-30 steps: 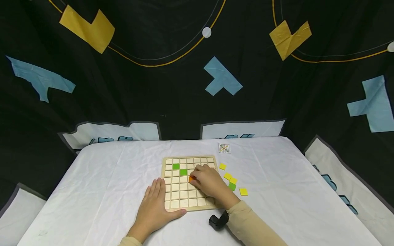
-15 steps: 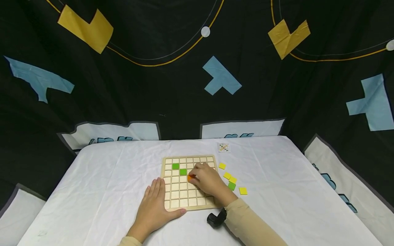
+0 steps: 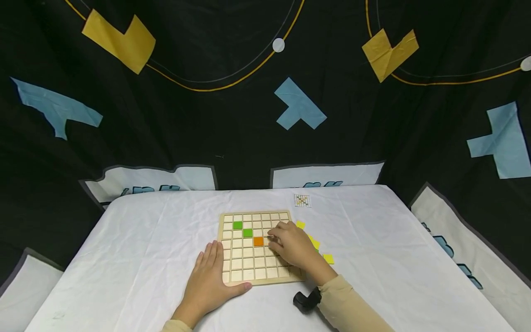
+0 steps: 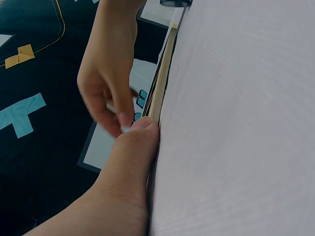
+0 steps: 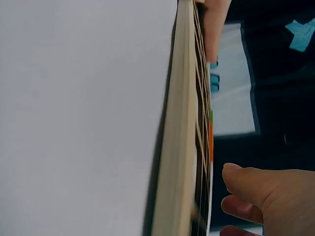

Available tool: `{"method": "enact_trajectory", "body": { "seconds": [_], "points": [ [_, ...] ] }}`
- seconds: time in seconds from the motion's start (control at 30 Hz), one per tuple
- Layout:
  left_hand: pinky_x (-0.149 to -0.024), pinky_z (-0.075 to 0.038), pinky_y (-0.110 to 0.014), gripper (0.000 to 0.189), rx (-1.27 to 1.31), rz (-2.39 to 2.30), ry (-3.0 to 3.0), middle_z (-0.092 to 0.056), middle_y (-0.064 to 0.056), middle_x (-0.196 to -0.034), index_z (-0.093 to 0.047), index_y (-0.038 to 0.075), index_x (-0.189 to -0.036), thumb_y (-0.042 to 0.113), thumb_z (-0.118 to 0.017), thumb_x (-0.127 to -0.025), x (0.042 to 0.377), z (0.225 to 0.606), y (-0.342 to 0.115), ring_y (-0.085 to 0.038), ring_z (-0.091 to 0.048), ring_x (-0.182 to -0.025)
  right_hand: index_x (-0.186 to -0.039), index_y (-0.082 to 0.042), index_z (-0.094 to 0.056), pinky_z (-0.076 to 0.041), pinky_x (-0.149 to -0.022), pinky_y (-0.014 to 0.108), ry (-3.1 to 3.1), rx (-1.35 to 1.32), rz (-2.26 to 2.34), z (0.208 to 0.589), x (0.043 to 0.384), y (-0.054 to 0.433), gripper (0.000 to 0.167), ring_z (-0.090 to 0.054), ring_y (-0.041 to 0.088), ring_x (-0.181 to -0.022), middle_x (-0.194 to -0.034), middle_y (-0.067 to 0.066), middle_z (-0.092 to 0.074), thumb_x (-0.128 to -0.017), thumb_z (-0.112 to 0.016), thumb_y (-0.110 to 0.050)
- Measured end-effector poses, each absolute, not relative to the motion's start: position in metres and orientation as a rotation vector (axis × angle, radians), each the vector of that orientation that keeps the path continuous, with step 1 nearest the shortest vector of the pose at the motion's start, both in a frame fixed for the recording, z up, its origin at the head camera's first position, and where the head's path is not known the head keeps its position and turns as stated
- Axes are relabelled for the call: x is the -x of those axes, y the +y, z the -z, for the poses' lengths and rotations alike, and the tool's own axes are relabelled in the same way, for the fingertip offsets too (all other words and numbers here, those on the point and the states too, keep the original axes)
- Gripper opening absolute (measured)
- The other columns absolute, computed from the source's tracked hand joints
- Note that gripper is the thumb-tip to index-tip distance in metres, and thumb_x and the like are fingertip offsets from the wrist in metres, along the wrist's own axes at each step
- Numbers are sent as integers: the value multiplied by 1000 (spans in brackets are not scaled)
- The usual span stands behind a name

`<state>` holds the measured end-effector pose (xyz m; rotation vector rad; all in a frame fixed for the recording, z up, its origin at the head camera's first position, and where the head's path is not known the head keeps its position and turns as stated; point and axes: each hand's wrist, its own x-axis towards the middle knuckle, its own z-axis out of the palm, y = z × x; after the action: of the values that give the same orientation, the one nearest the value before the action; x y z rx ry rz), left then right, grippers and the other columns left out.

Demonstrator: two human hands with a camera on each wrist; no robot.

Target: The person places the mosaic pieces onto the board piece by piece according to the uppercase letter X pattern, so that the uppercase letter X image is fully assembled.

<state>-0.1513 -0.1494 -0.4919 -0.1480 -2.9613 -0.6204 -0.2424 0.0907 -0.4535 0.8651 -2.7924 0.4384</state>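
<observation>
A wooden grid board (image 3: 248,262) lies on the white cloth. Set in its squares are a green tile (image 3: 238,225), a second green tile (image 3: 247,233) and an orange tile (image 3: 258,241), forming a diagonal. My left hand (image 3: 209,276) rests along the board's left edge, fingers straight, its thumb at the near edge. Just right of the orange tile, my right hand (image 3: 292,244) hovers over the board with loosely bent fingers. In the right wrist view the thumb (image 5: 246,182) stands apart from the fingers, and nothing shows between them.
Right of the board lie several yellow tiles (image 3: 328,259), partly covered by my right hand; a green one there is mostly hidden. A small patterned card (image 3: 302,200) lies behind the board. A black device (image 3: 307,300) sits at my right wrist. Dark curtains (image 3: 249,138) enclose the table.
My right hand has let go of the orange tile, which now lies flat in its square, and has moved right. My left hand stays on the board's edge.
</observation>
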Motion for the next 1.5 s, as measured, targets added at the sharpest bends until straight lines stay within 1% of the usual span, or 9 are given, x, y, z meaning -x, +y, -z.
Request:
{"method": "enact_trajectory", "body": {
  "seconds": [0.23, 0.37, 0.53, 0.73, 0.9, 1.03, 1.3, 1.4, 1.5],
  "points": [
    [-124, -17, -54, 139, 142, 630, -2959, -20, -24, -163, -22, -9, -153, 92, -56, -65, 151, 492, -150, -40, -18, -153, -108, -15, -75, -44, -65, 27, -2798, -779, -433, 452, 242, 130, 24, -50, 11, -81, -99, -4, -69, -89, -74, -30],
    [-124, -17, -54, 139, 143, 626, -2957, -21, -24, -163, -22, -9, -153, 93, -55, -65, 150, 493, -149, -39, -18, -153, -106, -15, -75, -45, -67, 29, -2864, -699, -404, 451, 243, 152, 25, -52, 12, -82, -98, -3, -68, -87, -76, -31],
    [-124, -17, -55, 138, 155, 616, -2949, -21, -24, -163, -22, -9, -153, 93, -55, -65, 151, 494, -149, -39, -18, -153, -102, -16, -76, -47, -74, 33, -2964, -576, -395, 453, 242, 171, 27, -53, 13, -87, -97, -6, -67, -83, -80, -34],
    [-124, -17, -55, 138, 154, 618, -2944, -21, -25, -163, -23, -9, -153, 93, -55, -65, 151, 494, -150, -39, -19, -153, -103, -15, -76, -46, -75, 32, -2998, -536, -411, 455, 239, 178, 29, -51, 12, -86, -94, -8, -64, -82, -81, -33],
    [-124, -18, -54, 138, 151, 624, -2942, -21, -24, -162, -23, -9, -153, 92, -56, -65, 151, 494, -150, -39, -19, -153, -105, -19, -75, -47, -77, 34, -2992, -579, -458, 455, 237, 179, 27, -52, 11, -88, -95, -9, -64, -83, -80, -33],
    [-124, -17, -54, 138, 151, 627, -2947, -21, -24, -163, -22, -8, -153, 92, -56, -65, 151, 494, -149, -39, -18, -153, -107, -23, -76, -48, -81, 35, -2994, -704, -516, 453, 235, 184, 26, -53, 11, -94, -100, -9, -65, -83, -79, -34],
    [-124, -16, -54, 138, 152, 615, -2950, -20, -24, -163, -22, -8, -154, 93, -54, -65, 151, 495, -149, -39, -18, -153, -121, -26, -73, -46, -86, 35, -3102, -965, -573, 447, 231, 196, 35, -46, 13, -105, -121, -5, -56, -86, -77, -24],
    [-124, -17, -54, 138, 157, 607, -2942, -21, -24, -163, -23, -8, -153, 93, -54, -65, 151, 495, -149, -39, -19, -153, -117, -27, -75, -48, -90, 38, -3080, -987, -580, 446, 231, 199, 35, -48, 14, -108, -119, -5, -58, -83, -80, -23],
    [-124, -18, -54, 138, 160, 605, -2940, -21, -24, -163, -23, -9, -153, 93, -54, -65, 151, 494, -149, -40, -19, -152, -111, -26, -77, -47, -89, 37, -3027, -1000, -572, 447, 232, 200, 32, -50, 12, -104, -113, -8, -60, -80, -83, -27]
  ]
}}
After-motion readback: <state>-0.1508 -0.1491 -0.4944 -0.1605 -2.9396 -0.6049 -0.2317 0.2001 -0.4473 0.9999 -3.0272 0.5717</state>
